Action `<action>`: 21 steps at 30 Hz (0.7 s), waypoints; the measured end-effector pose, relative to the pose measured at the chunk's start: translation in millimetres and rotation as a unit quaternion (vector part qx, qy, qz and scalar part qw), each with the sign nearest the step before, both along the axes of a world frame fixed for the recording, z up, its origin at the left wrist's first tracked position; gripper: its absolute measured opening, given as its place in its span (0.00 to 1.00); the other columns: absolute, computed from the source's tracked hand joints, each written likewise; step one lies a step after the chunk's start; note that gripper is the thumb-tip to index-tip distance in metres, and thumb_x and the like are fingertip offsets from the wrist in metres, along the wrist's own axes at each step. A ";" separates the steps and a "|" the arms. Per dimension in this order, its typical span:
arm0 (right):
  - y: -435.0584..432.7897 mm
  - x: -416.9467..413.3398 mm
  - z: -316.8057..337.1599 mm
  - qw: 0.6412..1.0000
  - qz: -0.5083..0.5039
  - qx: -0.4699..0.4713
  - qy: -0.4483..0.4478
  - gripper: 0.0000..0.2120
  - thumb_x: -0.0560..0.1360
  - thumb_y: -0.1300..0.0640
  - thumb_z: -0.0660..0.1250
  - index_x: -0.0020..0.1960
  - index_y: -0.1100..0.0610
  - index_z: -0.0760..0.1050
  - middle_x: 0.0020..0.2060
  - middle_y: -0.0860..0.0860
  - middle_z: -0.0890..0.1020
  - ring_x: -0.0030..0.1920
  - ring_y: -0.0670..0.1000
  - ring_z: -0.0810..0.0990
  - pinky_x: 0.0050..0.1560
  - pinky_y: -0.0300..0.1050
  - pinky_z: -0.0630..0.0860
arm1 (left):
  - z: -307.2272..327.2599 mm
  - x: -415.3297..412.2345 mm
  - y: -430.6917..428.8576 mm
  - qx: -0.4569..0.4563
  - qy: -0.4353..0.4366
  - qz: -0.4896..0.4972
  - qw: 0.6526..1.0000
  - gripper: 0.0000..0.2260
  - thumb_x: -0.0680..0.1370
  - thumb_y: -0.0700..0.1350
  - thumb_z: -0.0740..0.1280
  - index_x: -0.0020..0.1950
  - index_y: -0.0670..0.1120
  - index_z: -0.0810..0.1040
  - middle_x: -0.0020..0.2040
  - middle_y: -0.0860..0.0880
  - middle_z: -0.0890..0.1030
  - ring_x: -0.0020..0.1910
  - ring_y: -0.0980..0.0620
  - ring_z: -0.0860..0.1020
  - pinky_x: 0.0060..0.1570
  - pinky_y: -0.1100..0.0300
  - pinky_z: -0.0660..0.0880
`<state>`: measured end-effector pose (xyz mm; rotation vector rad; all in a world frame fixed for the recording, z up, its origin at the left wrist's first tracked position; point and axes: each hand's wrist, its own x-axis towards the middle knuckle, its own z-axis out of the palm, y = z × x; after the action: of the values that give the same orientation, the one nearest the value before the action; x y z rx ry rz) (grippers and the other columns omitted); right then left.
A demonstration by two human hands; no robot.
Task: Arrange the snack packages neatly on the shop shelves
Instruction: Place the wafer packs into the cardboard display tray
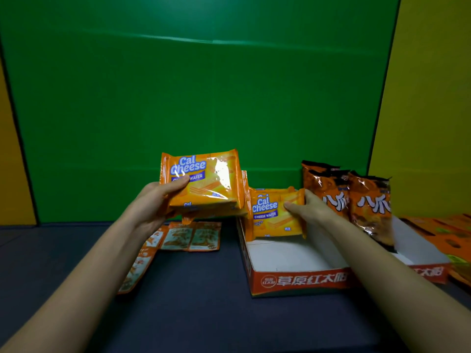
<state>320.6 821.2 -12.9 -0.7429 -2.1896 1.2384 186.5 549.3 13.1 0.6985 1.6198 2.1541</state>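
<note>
My left hand (155,200) grips a stack of orange Cal Cheese wafer packs (204,182), held up in the air left of the tray with the thumb over the front. My right hand (308,210) holds another Cal Cheese pack (270,215) standing upright at the back left of the white cardboard tray (293,253), thumb on its front and fingers behind its right edge. More packs seem to stand behind it. Two dark orange snack bags (331,192) (369,200) stand upright in the tray's right half.
Several flat orange sachets (193,236) (137,266) lie on the dark blue surface left of the tray. Orange flat cartons (448,233) lie at the far right. A green backdrop rises behind, with yellow panels at both sides.
</note>
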 end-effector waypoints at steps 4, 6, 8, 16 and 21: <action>9.6 -7.4 0.9 0.996 -0.015 0.088 -0.023 0.20 0.72 0.57 0.71 0.60 0.62 0.72 0.60 0.59 0.78 0.59 0.58 0.77 0.62 0.52 0.72 | -2.5 1.9 5.2 -0.005 -0.006 0.018 1.000 0.06 0.75 0.44 0.66 0.39 0.44 0.77 0.27 0.51 0.82 0.25 0.56 0.78 0.28 0.69 0.72; 12.5 -10.4 0.8 0.990 -0.015 0.137 -0.040 0.21 0.71 0.55 0.72 0.60 0.63 0.72 0.59 0.59 0.78 0.59 0.58 0.76 0.60 0.50 0.72 | -3.7 2.1 6.2 -0.007 -0.007 0.024 1.000 0.06 0.75 0.44 0.66 0.38 0.44 0.77 0.28 0.52 0.82 0.24 0.57 0.78 0.28 0.68 0.71; 14.3 -12.7 0.7 0.983 -0.015 0.179 -0.048 0.23 0.71 0.54 0.72 0.61 0.62 0.71 0.59 0.58 0.78 0.59 0.58 0.76 0.58 0.48 0.71 | -4.0 1.1 7.3 -0.003 -0.006 0.030 1.000 0.06 0.72 0.45 0.68 0.39 0.43 0.77 0.28 0.51 0.82 0.27 0.54 0.77 0.33 0.61 0.70; 30.3 -10.4 -2.0 0.964 0.007 0.265 -0.023 0.17 0.69 0.55 0.74 0.50 0.56 0.68 0.45 0.53 0.75 0.44 0.52 0.71 0.33 0.38 0.65 | -3.0 4.4 13.8 0.005 0.000 0.040 0.999 0.07 0.76 0.43 0.65 0.39 0.44 0.76 0.27 0.52 0.81 0.23 0.58 0.78 0.32 0.64 0.70; 27.6 -13.0 -6.4 0.921 -0.005 0.384 -0.058 0.18 0.72 0.53 0.71 0.57 0.58 0.71 0.54 0.55 0.75 0.54 0.55 0.74 0.49 0.46 0.68 | -3.2 6.9 18.4 0.003 -0.001 0.039 0.999 0.06 0.75 0.45 0.65 0.39 0.45 0.76 0.27 0.52 0.81 0.24 0.58 0.76 0.36 0.62 0.65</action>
<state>307.5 848.9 -19.3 -0.4892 -2.4791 0.2480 193.4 567.7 9.9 0.6427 1.6673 2.2138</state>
